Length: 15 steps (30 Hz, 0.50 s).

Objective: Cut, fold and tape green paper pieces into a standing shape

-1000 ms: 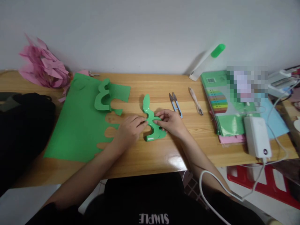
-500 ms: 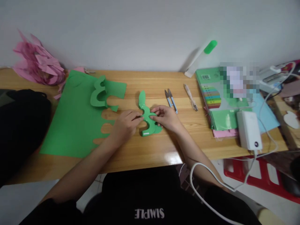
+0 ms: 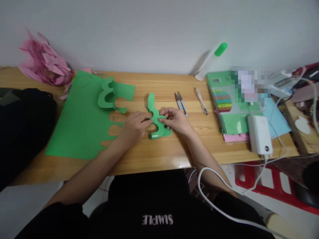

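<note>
A wavy green paper cutout (image 3: 155, 114) lies in front of me, with a small white strip at its near end. My left hand (image 3: 136, 127) pinches its left edge between thumb and fingers. On the other side, my right hand (image 3: 175, 120) grips the cutout's right edge, thumb on top. A further green layer shows below the right fingers. Left of my hands is a large green paper sheet (image 3: 79, 119) with scalloped cuts along its right side. A curled green paper offcut (image 3: 106, 99) rests on that sheet.
Beyond my right hand lie blue-handled thread snips (image 3: 181, 104) and a pen (image 3: 200, 100). Farther right are green paper packs (image 3: 235, 124) and a white power bank (image 3: 260, 134) with a cable. Pink paper scraps (image 3: 46, 63) sit at back left, a black bag (image 3: 27, 126) nearer.
The view has shifted slightly, so everything sits a little higher in the frame. Both hands keep their hold on the green cutout, with hardly any movement over the table.
</note>
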Each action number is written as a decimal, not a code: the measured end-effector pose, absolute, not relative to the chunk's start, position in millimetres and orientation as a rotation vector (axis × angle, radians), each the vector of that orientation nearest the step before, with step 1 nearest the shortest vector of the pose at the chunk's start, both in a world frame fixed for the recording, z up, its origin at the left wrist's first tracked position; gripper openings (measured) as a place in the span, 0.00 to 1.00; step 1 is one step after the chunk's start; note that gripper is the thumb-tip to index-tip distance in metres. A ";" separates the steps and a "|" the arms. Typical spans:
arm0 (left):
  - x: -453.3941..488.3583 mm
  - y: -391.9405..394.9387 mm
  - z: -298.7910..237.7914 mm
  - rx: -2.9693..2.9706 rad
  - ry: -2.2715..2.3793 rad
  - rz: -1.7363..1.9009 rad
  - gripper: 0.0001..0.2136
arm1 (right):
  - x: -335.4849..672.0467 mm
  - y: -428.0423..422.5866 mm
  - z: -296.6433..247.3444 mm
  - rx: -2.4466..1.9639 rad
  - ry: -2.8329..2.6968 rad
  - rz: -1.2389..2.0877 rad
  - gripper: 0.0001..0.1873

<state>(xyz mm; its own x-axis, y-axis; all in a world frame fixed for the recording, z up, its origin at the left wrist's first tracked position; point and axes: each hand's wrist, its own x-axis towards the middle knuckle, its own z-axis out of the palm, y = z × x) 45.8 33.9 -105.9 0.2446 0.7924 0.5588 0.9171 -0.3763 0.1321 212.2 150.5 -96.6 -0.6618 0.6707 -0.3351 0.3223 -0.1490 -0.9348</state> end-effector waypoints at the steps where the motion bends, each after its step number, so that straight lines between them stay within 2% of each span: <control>1: 46.2 34.1 -105.4 -2.285 -1.600 -0.821 0.13 | 211.8 150.3 -96.5 -1.135 -1.851 1.880 0.13; 15: 45.8 30.2 -109.6 -2.301 -1.736 -0.776 0.14 | 214.9 151.0 -98.3 -1.081 -1.875 1.870 0.18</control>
<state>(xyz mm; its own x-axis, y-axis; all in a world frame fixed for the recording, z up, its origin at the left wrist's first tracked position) 45.8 30.2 -109.6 0.1934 0.8506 0.4889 0.9315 -0.3156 0.1807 214.9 151.0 -98.3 -0.6808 0.6670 -0.3027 0.3044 -0.1183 -0.9452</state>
